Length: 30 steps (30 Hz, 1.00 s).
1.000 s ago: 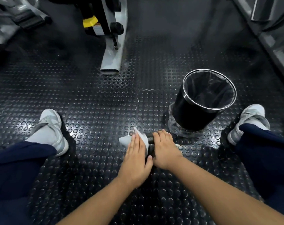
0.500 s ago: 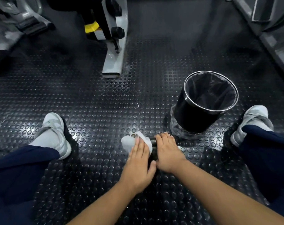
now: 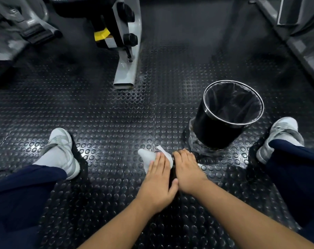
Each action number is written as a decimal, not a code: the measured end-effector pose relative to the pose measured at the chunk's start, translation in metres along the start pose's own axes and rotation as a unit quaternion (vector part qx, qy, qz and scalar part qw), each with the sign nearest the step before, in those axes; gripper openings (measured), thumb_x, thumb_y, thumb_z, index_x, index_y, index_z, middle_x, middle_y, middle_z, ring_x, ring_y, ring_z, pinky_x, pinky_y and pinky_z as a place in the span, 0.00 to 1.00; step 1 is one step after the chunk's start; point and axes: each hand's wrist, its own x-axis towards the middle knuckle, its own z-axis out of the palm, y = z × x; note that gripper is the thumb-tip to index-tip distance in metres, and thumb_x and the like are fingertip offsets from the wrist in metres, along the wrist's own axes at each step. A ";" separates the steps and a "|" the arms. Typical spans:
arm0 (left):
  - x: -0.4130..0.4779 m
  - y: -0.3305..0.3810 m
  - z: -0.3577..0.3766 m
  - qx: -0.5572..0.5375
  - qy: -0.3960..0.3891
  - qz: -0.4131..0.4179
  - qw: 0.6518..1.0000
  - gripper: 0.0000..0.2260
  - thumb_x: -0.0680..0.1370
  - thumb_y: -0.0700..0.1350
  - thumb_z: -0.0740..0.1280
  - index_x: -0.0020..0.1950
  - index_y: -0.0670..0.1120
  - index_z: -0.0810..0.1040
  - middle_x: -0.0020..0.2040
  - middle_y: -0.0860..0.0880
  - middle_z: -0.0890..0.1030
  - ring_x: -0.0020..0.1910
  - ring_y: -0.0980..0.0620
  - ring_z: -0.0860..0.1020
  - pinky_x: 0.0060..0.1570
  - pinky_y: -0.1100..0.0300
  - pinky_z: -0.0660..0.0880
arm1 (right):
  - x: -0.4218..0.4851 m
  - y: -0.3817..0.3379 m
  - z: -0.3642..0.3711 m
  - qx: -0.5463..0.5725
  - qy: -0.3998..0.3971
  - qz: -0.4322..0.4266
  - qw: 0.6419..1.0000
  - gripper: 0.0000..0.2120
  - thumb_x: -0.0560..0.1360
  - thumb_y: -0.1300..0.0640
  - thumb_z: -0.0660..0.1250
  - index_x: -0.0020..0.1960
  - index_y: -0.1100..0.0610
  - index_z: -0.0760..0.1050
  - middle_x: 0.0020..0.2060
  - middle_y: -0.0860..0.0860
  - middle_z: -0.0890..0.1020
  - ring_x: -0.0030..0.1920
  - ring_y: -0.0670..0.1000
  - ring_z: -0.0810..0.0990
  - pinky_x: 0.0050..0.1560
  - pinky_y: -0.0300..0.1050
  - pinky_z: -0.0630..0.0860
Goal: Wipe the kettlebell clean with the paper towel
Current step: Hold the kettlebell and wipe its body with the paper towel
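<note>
Kettlebell (image 3: 172, 172) is sitting on the studded floor (image 3: 116, 123), mostly hidden under both hands — the left hand (image 3: 159, 184) is pressing the paper towel (image 3: 148, 157) onto it with straight fingers, the right hand (image 3: 187, 170) is curling around it.

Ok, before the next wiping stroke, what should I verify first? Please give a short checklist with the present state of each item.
1. Is the paper towel under the left hand? Ok: flat fingers press it onto the kettlebell.
2. Is the kettlebell held steady? Ok: the right hand curls its fingers over it.
3. Is the paper towel clean enough? The visible part is white, ok; the underside, cannot tell.
4. Is the kettlebell wiped clean? Cannot tell: the hands hide nearly all of it.
5. Is the bin ready for the used towel? Ok: it stands open and lined, close by on the right side.
</note>
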 end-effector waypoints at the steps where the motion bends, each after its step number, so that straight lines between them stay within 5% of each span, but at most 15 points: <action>1: 0.003 -0.001 0.000 -0.006 0.003 -0.007 1.000 0.34 0.85 0.57 0.50 0.85 0.43 0.39 0.84 0.46 0.35 0.82 0.52 0.30 0.78 0.56 0.31 | 0.000 0.001 0.000 -0.002 0.006 -0.006 1.000 0.41 0.73 0.50 0.66 0.80 0.60 0.52 0.75 0.58 0.59 0.80 0.62 0.54 0.82 0.59 0.48; 5: 0.008 -0.020 -0.004 -0.040 -0.004 -0.084 0.996 0.35 0.86 0.57 0.50 0.85 0.41 0.39 0.85 0.43 0.36 0.83 0.50 0.34 0.82 0.53 0.38 | 0.005 0.000 -0.001 0.003 0.001 -0.015 1.000 0.46 0.69 0.45 0.69 0.79 0.59 0.52 0.73 0.56 0.61 0.78 0.60 0.56 0.82 0.59 0.50; 13: 0.009 -0.008 0.001 0.040 -0.023 0.017 0.999 0.35 0.84 0.58 0.46 0.85 0.43 0.40 0.85 0.45 0.36 0.82 0.51 0.31 0.83 0.50 0.38 | 0.002 -0.001 -0.003 -0.012 -0.006 -0.009 1.000 0.42 0.73 0.49 0.66 0.80 0.60 0.51 0.74 0.57 0.60 0.79 0.60 0.56 0.81 0.59 0.50; 16: 0.024 -0.012 -0.003 0.005 -0.018 -0.038 0.999 0.33 0.85 0.56 0.48 0.85 0.43 0.40 0.84 0.45 0.36 0.83 0.51 0.33 0.83 0.51 0.40 | 0.005 -0.001 -0.003 -0.007 -0.004 -0.016 1.000 0.40 0.72 0.46 0.65 0.78 0.59 0.54 0.72 0.57 0.63 0.77 0.60 0.59 0.80 0.59 0.53; 20: 0.005 -0.022 0.000 -0.071 0.004 -0.115 0.991 0.35 0.86 0.57 0.52 0.85 0.42 0.39 0.85 0.44 0.37 0.83 0.51 0.34 0.83 0.53 0.39 | 0.007 -0.002 -0.003 -0.012 -0.023 -0.005 1.000 0.50 0.68 0.43 0.71 0.81 0.59 0.50 0.75 0.57 0.60 0.79 0.60 0.55 0.82 0.59 0.49; 26: -0.002 0.003 0.001 0.013 -0.012 -0.015 1.000 0.35 0.85 0.56 0.49 0.85 0.44 0.36 0.83 0.47 0.32 0.81 0.52 0.28 0.82 0.52 0.35 | 0.004 -0.003 -0.006 -0.026 -0.026 0.003 0.999 0.46 0.74 0.47 0.68 0.82 0.60 0.48 0.76 0.58 0.59 0.79 0.61 0.55 0.82 0.58 0.49; 30: 0.022 -0.004 -0.006 -0.020 -0.006 -0.066 0.998 0.33 0.86 0.55 0.49 0.84 0.46 0.35 0.83 0.49 0.32 0.81 0.53 0.30 0.83 0.52 0.38 | 0.005 -0.001 -0.006 -0.022 -0.019 -0.009 1.000 0.43 0.74 0.45 0.65 0.80 0.60 0.51 0.73 0.58 0.63 0.77 0.60 0.59 0.81 0.59 0.53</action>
